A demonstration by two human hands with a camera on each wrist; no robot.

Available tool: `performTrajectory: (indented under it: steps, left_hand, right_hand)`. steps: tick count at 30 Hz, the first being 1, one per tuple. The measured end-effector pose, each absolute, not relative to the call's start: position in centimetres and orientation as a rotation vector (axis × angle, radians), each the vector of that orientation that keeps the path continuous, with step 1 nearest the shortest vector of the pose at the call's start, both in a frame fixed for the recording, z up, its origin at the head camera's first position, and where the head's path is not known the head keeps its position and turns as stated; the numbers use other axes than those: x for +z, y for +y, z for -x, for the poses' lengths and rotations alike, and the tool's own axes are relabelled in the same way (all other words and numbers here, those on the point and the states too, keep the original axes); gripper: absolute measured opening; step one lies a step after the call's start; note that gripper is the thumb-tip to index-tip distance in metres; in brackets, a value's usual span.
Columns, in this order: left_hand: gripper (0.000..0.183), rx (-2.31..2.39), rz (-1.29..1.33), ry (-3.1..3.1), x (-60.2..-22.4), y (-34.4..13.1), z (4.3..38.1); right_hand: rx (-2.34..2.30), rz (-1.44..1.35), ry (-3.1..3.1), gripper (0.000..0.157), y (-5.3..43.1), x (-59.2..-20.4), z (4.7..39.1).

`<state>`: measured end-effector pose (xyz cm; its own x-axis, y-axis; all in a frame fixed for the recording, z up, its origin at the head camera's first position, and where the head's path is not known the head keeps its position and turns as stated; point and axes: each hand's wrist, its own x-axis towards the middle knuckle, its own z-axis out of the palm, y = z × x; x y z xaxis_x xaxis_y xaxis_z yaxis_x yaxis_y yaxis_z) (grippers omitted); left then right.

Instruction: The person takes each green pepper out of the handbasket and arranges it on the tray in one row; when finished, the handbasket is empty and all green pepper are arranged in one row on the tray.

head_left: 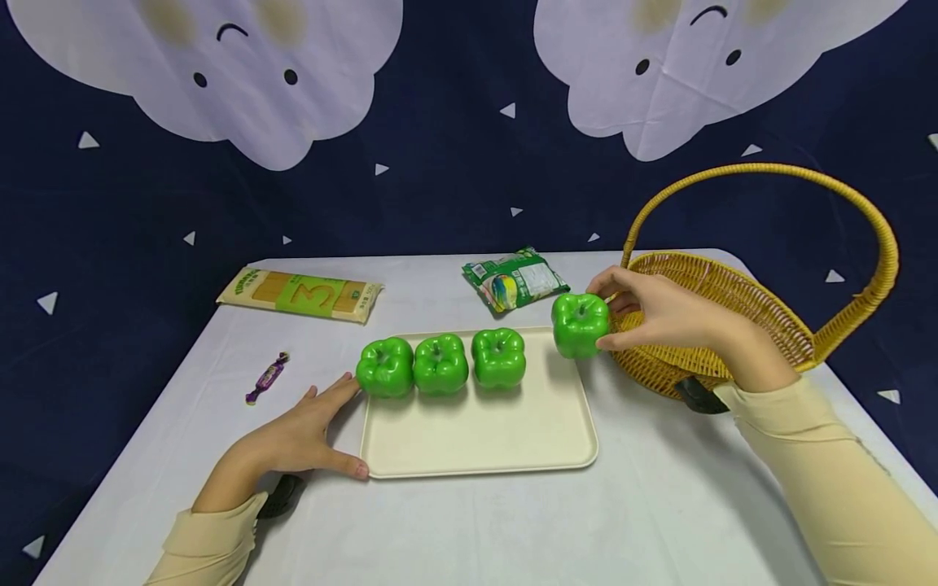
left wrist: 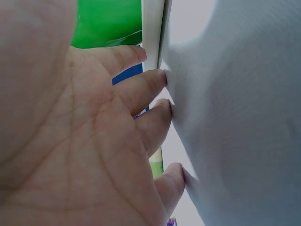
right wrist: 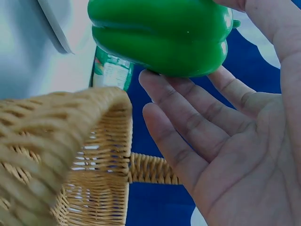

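A green bell pepper [head_left: 580, 325] is held up by my right hand [head_left: 652, 309], between the tray's right edge and the basket. The right wrist view shows thumb and fingers gripping that pepper [right wrist: 160, 35]. Three more green bell peppers, the left one [head_left: 385, 368], the middle one [head_left: 440, 365] and the right one [head_left: 499, 358], stand in a row on the cream tray [head_left: 484, 443]. My left hand [head_left: 304, 431] rests at the tray's left edge with fingers spread; its fingertips touch the white tabletop in the left wrist view.
A wicker basket [head_left: 703, 285] with a tall arched handle stands at the right, beneath my right forearm. Behind the tray lies a green packet [head_left: 515, 281]. A noodle pack [head_left: 300, 295] lies at the back left, with a purple wrapped candy [head_left: 267, 378] nearer.
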<state>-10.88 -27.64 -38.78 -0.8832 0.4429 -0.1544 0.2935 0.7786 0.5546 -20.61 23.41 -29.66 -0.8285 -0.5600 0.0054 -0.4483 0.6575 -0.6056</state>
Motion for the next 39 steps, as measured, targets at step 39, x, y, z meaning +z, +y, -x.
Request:
performTrajectory:
  steps: [39]
  left_hand:
    - [0.139, 0.766, -0.567, 2.699, -38.8, -27.6, 10.9]
  right_hand:
    - [-0.749, 0.851, 2.591, 0.066, 20.3, -31.9, 21.2]
